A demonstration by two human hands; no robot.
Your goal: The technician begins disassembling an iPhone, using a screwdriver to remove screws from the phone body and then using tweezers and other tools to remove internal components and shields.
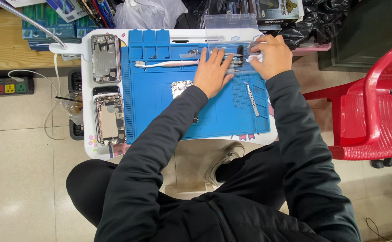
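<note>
My left hand (212, 71) lies flat, fingers spread and pressed down on the tool row at 12 o'clock of the blue repair mat (160, 107), pinning the clear strip there so it doesn't slide. My right hand (270, 56) is at 1 o'clock, fingers curled around a small grey-and-white object (253, 48); can't tell what it is, mostly hidden by my knuckles. Left wrist covers part of the small silver phone part (180, 87) at mat centre. Tweezers (251, 97) parked at 3 o'clock, just under my right forearm, within reach. White toothbrush (164, 64) lies along the top at 11 o'clock, handle end near my left fingertips. Two opened phone housings, upper (105, 57) and lower (109, 118), sit off the mat at 9 o'clock on the white table (86, 89), keeping the work area free. Red plastic chair (375, 116) far out at 3 o'clock.
</note>
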